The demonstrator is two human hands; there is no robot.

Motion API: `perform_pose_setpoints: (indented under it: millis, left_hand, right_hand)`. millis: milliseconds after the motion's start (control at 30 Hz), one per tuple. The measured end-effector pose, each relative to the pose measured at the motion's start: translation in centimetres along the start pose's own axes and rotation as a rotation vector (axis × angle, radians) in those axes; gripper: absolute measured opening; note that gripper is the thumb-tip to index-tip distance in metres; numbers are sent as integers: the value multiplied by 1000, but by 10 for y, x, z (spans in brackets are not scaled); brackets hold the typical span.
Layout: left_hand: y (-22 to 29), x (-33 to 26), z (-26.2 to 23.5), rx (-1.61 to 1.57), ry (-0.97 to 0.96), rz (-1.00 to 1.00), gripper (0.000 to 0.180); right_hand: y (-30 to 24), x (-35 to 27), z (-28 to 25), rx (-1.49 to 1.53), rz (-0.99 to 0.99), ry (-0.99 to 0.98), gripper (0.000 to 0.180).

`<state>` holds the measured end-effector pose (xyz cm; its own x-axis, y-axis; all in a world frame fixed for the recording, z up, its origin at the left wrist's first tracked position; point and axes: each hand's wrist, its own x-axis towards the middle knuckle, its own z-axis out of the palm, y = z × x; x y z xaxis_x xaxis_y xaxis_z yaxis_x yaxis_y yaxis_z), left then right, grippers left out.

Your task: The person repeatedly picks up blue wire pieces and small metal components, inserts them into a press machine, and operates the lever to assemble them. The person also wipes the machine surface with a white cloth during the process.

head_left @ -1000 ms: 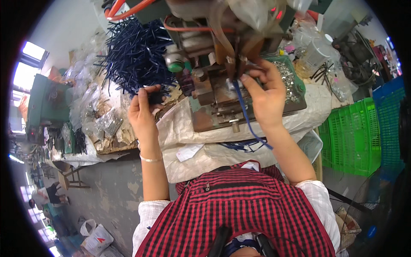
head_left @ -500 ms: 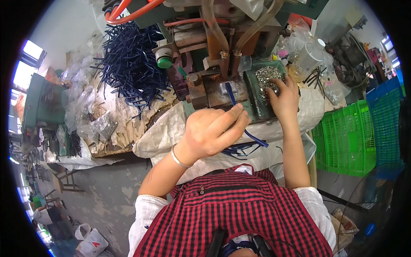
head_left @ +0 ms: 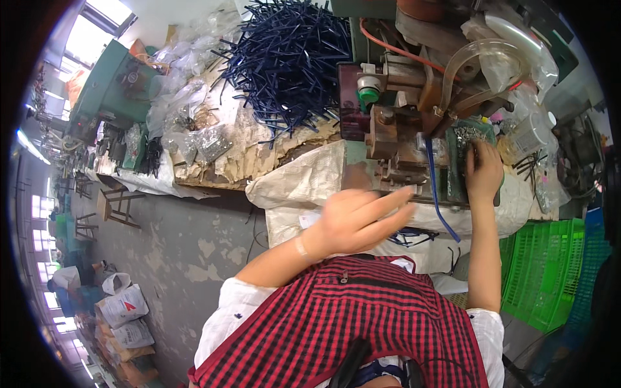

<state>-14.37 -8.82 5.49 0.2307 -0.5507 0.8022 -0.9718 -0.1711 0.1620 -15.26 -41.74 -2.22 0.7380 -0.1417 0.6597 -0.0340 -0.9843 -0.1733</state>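
A blue strip [head_left: 433, 178] sits with its upper end in the small metal press [head_left: 414, 145]. The rest hangs over the front, its lower end curving right. My left hand [head_left: 356, 221], slightly blurred, is left of the strip and apart from it, its fingers stretched out and holding nothing. Along the right side of the press stands a green tray [head_left: 457, 184] of small shiny metal pieces [head_left: 467, 134]. My right hand [head_left: 485, 173] reaches into it with fingers bent down among the pieces. Its fingertips are partly hidden, so anything pinched there cannot be made out.
A large heap of dark blue strips [head_left: 291, 61] covers the bench at the left. More strips [head_left: 414, 237] lie below the press. Clear tubes [head_left: 453, 71] hang above it. A plastic jar [head_left: 525, 137] stands right of the tray, and green crates [head_left: 543, 275] are below.
My left hand has let go of the blue strip and drawn back from it. My right hand stays in the tray. The view has turned, moving the bench rightward in the picture.
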Motion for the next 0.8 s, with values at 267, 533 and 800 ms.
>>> perform_pose_setpoints:
  millis: [267, 533, 800]
  left_hand:
    - [-108, -30, -91, 655, -117, -658, 17]
    - [-181, -110, -60, 892, -544, -791, 11]
    - [-160, -55, -78, 93, -677, -1229, 16]
  right_hand:
    - [5, -3, -1, 155, 228, 64, 12]
    - [-7, -33, -26, 284, 510, 131, 17]
    - [-66, 5, -74, 683, 463, 61, 14]
